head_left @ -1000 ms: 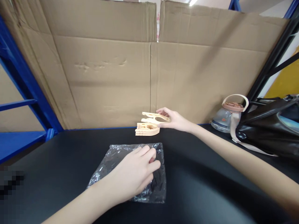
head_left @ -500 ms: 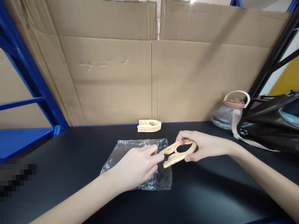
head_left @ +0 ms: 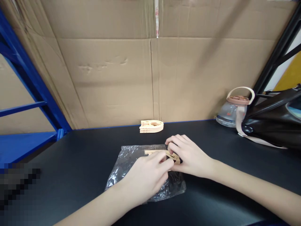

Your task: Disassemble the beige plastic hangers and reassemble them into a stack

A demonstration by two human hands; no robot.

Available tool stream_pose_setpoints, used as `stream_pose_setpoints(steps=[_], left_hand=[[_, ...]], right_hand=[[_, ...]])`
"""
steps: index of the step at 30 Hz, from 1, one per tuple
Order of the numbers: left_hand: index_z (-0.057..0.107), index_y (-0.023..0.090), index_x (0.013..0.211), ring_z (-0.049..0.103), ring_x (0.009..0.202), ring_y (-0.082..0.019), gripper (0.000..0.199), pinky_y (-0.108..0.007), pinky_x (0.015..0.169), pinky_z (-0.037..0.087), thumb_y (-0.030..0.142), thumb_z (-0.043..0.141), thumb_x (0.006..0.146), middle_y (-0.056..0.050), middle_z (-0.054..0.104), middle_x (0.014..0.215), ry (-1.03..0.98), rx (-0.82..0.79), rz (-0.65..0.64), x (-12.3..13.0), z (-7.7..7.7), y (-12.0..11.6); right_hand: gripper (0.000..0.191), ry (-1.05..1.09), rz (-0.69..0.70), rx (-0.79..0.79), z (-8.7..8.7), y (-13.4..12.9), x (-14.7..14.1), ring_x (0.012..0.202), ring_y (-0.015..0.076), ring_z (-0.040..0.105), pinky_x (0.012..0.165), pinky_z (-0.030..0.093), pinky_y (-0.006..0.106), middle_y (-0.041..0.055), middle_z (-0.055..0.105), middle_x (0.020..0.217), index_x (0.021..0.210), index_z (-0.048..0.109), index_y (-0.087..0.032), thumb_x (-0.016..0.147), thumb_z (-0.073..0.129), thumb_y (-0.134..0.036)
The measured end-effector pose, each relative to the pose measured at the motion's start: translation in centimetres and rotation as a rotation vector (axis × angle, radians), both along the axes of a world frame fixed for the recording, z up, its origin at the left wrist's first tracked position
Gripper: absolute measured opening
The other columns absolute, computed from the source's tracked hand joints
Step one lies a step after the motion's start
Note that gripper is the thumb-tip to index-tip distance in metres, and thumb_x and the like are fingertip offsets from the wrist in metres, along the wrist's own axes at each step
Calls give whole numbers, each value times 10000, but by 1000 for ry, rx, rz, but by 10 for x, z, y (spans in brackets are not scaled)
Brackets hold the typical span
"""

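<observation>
Head cam shot, both hands busy over a clear plastic bag (head_left: 127, 160) on the black tabletop (head_left: 70, 175). Right hand (head_left: 192, 157) has its fingers closed around the curved end of a tan folded piece (head_left: 173, 155), and the piece's other end pokes out past the left hand's (head_left: 150, 174) knuckles, on the far side of those fingers. Can't tell if that end sits inside the bag or just on top of it. Left fingers are curled right above the bag, nearly touching the right ones, but what they're pinching is hidden, so no idea there. Straight out beyond both sets of fingertips there's a neat stack of matching tan pieces (head_left: 151, 127), near the cardboard (head_left: 113, 81). Well off to the right of the right fingers: a clear bottle (head_left: 227, 114) with a pinkish lid, next to a shiny black bag (head_left: 270, 125).
</observation>
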State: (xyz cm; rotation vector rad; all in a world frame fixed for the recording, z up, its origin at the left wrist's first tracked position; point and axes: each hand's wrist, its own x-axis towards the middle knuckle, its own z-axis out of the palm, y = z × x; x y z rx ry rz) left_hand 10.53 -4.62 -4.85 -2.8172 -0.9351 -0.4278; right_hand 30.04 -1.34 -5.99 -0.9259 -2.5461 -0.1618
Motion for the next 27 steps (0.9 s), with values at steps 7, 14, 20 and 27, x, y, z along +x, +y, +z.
stream_pose_setpoints(steps=[7,14,20,27], left_hand=[[524,215,865,540,577,-144,155,-240,487,372,126,411,808,24,595,733,65,-37,18,-6,1,-1],[524,206,917,555,540,-146,188,-239,463,360,132,408,788,21,607,698,157,-31,3,0,-2,-3],[510,190,904,564,557,-152,159,-242,461,350,126,393,819,12,615,725,91,-11,72,-3,2,1],[593,209,887,560,562,-159,219,-270,503,375,137,409,791,12,590,678,174,96,12,-16,11,7]], right_hand=[[103,-169,107,-229,18,1,23,707,136,500,722,339,291,-31,562,729,770,568,-200,823,624,-269],[103,-132,108,-267,7,-2,12,604,123,480,674,342,277,-40,576,662,832,600,-206,884,520,-168],[116,-78,115,-203,2,-3,7,673,141,525,690,347,284,-7,632,756,814,562,-184,914,502,-193],[151,-73,124,-119,1,-2,8,720,156,547,711,348,305,25,654,868,965,528,-180,981,381,-213]])
